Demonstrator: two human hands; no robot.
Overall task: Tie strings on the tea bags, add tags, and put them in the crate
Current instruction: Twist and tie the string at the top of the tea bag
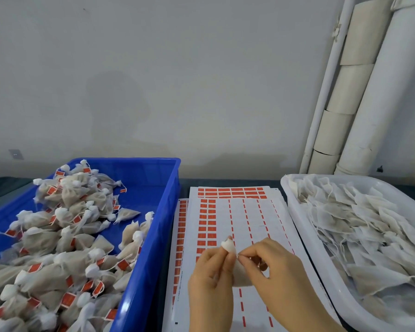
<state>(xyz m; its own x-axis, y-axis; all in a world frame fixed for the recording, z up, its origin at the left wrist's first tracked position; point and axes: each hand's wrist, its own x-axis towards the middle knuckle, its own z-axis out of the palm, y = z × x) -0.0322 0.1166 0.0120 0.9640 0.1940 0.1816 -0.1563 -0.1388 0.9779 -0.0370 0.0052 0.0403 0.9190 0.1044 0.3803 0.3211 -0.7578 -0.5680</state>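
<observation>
the left hand pinches the gathered neck of a tea bag while the right hand pinches its string, above a tag sheet between blue crate and white tray.

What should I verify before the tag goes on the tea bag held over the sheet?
1. Grip on the tea bag: ok, the left hand holds its gathered neck.
2. Use of the right hand: ok, it pinches at the same neck.
3. Knot tied: cannot tell, fingers cover it.
4. Tag on this bag: not ok, none shows.
5. Supply of red tags on the sheet: ok, several columns remain.
6. Room in the blue crate: ok, its far right corner is bare.
</observation>
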